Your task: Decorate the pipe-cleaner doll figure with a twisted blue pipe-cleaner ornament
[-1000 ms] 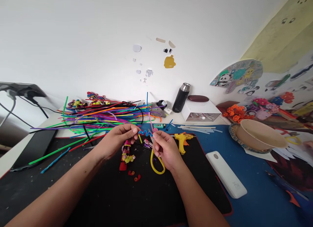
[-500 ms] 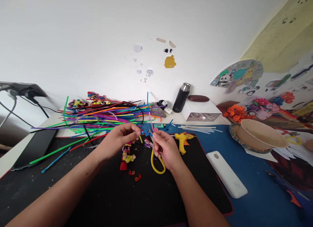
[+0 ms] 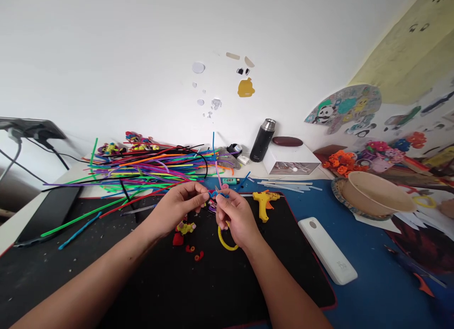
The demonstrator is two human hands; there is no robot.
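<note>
Above the black mat, both hands pinch a short, wavy blue pipe cleaner [image 3: 213,195]. My left hand [image 3: 182,203] grips its left end between thumb and fingers. At its other end my right hand [image 3: 236,213] is closed with thumb on forefinger. A yellow loop [image 3: 224,241], which looks like a scissors handle, hangs below my right palm, and a grey pointed tip shows above the thumb. Just beneath my hands lie a yellow twisted pipe-cleaner piece [image 3: 187,227], a red piece [image 3: 178,239] and two small red-and-yellow curls [image 3: 195,252].
Many coloured pipe cleaners [image 3: 156,166] are heaped at the back left. A yellow glue gun [image 3: 263,205] lies right of my hands, near a white power bank [image 3: 328,249]. Behind stand a black flask [image 3: 261,142] and a white box [image 3: 292,160]; a bowl [image 3: 381,189] is farther right.
My hands have come closer together, so less of the blue pipe cleaner shows between them. The yellow loop has shifted slightly left and more of it is hidden by my right hand.
</note>
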